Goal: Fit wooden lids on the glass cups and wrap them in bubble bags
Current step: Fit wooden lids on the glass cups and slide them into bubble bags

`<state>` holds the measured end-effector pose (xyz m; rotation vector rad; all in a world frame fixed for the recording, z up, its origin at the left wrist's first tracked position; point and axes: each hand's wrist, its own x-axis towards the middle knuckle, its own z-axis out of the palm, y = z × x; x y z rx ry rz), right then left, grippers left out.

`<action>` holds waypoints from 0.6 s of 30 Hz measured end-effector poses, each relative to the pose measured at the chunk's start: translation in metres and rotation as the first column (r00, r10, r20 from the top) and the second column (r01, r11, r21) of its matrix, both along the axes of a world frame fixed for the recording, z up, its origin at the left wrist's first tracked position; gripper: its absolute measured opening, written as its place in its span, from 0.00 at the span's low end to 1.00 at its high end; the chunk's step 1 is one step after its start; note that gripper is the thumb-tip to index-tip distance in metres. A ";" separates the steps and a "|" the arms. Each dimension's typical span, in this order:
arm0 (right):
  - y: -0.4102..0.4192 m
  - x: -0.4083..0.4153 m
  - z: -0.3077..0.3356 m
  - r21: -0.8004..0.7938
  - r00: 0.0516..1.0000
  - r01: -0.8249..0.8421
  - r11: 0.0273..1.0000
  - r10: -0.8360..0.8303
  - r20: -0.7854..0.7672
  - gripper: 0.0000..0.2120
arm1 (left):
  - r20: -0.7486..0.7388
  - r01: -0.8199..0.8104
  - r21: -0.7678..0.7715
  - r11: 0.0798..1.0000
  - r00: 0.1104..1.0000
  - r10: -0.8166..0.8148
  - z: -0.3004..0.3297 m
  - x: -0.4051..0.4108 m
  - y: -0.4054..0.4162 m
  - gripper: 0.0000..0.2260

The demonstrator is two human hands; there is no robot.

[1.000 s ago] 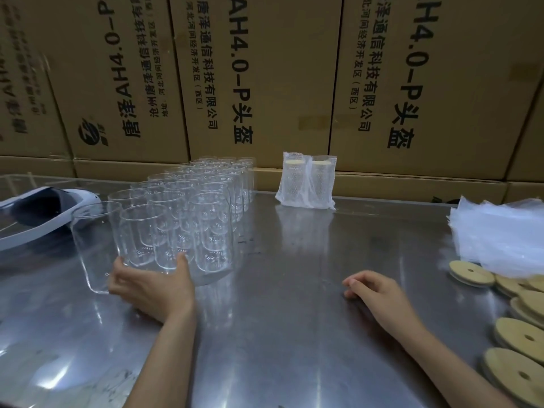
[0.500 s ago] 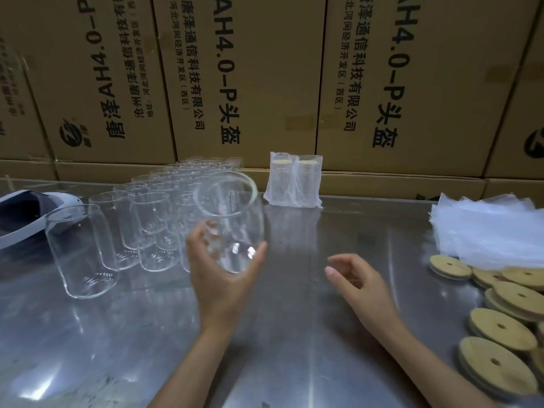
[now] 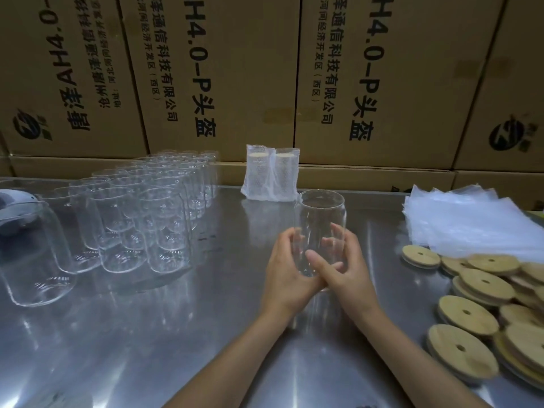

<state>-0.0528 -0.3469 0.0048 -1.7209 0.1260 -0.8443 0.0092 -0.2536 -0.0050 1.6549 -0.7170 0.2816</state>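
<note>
We hold one glass cup (image 3: 321, 228) upright, near the middle of the shiny metal table (image 3: 176, 334). Our left hand (image 3: 290, 272) and right hand (image 3: 347, 269) both wrap around its lower part. More empty cups (image 3: 147, 213) stand in rows on the left. Wooden lids (image 3: 482, 301) lie on the right, with bubble bags (image 3: 471, 219) behind them. Two wrapped cups (image 3: 269, 176) stand at the far edge.

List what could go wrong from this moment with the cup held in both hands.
1. The glass cup has no lid yet and is smooth; it might slip between the left hand and right hand onto the steel table.
2. Reaching for the wooden lids leaves one hand holding it.
3. The crowded bare cups nearby could be knocked.
</note>
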 end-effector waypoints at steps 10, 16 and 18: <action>-0.015 0.011 -0.013 0.030 0.994 -0.015 0.999 0.018 -0.109 0.29 | -0.022 0.032 0.150 0.988 0.999 -0.030 -0.012 0.014 -0.008 0.35; -0.018 0.005 -0.003 0.103 0.997 -0.046 0.994 0.052 -0.060 0.32 | -0.084 0.114 0.137 0.984 0.991 -0.103 -0.010 0.011 -0.004 0.42; -0.031 0.002 0.001 0.079 0.993 0.116 0.990 -0.114 -0.036 0.30 | -0.153 0.151 0.151 0.977 0.980 -0.128 -0.010 0.011 -0.002 0.45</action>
